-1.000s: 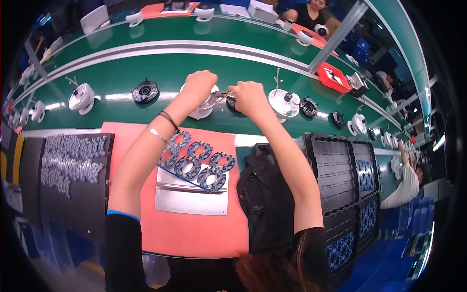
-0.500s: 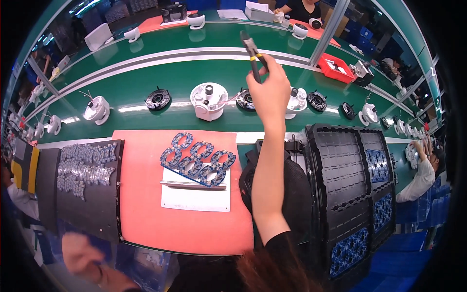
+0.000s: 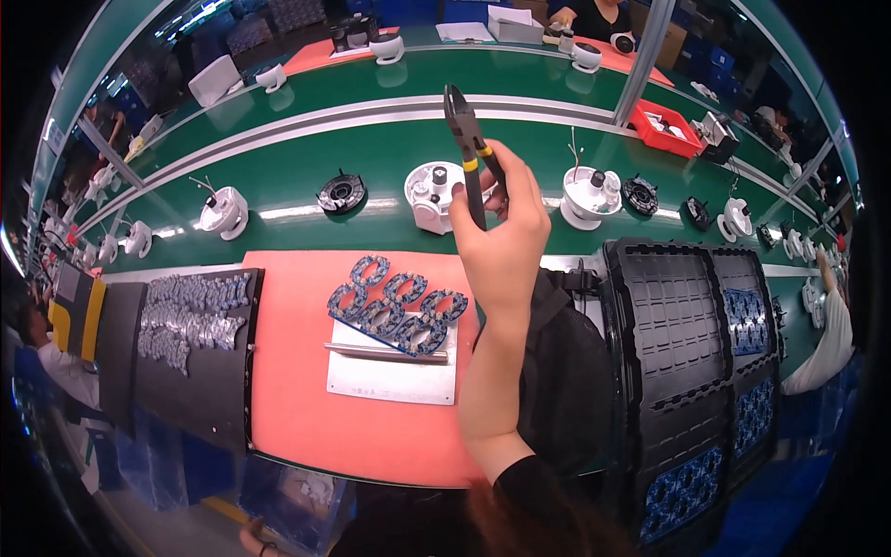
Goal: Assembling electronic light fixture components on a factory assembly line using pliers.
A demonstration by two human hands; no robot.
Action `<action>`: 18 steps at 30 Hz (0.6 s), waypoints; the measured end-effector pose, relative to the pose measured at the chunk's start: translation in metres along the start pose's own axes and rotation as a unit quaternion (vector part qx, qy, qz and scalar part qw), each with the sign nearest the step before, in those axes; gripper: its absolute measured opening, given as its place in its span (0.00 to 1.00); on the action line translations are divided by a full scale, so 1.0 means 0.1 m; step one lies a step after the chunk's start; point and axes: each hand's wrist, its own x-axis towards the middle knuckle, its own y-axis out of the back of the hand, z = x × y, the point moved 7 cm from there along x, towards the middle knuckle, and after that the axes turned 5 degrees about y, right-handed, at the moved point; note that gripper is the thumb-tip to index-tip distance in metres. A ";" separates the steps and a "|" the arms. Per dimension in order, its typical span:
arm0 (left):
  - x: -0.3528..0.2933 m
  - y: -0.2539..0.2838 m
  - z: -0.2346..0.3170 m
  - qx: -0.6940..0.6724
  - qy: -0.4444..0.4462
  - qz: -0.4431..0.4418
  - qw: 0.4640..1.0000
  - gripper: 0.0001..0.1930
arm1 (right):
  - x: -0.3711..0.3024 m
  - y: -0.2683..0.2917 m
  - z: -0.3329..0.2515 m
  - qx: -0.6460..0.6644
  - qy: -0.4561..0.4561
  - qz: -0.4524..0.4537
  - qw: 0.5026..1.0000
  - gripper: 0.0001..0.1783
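My right hand (image 3: 506, 213) is wrapped round a pair of diagonal cutters (image 3: 464, 135) with dark handles and yellow bands. They are raised over the bench, jaws pointing up. Only a small part of my left hand (image 3: 251, 536) shows at the lower edge, and its fingers cannot be made out. On the pink mat (image 3: 297, 408) stands a silver metal fixture (image 3: 392, 379). A blue panel of figure-eight circuit boards (image 3: 397, 306) rests tilted on it. Behind the cutters sits a white round device housing (image 3: 432, 209), partly hidden by my hand.
At left, a black board (image 3: 195, 399) carries rows of small silvery boards (image 3: 195, 311). A black tray (image 3: 668, 316) at right holds blue circuit panels (image 3: 684, 492). Along the green bench stand white housings (image 3: 225, 213) and black round parts (image 3: 342, 193). Beyond are a red bin (image 3: 666, 130) and a co-worker.
My right hand has drawn the cutters back toward me and slightly left. My left hand has dropped to the lower edge, mostly out of view. The whole view has shifted slightly.
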 end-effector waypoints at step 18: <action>-7.67 0.71 4.94 0.081 -0.867 0.190 0.453 0.31 | -0.20 -0.26 -0.63 0.086 0.138 -0.119 0.979 0.31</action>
